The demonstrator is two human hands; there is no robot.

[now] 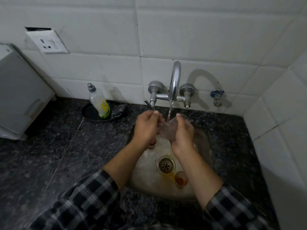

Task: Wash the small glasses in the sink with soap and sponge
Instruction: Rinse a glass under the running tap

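Under the running tap (174, 83) my right hand (183, 132) grips a clear small glass (167, 129), its mouth tilted toward the water stream. My left hand (146, 128) is curled against the glass's left side, fingers at its rim. A second small glass (181, 179) with brown residue lies in the steel sink (146, 178) near the drain (166, 165). Part of another brownish glass (152, 143) shows below my left hand. A soap bottle (99, 102) stands in a black dish (89, 113), with a dark sponge (118, 110) beside it.
Dark granite counter (58, 146) surrounds the sink. A white appliance (18, 97) sits at the far left under a wall socket (48, 43). A small valve (217, 97) juts from the tiled wall at right. The side wall is close on the right.
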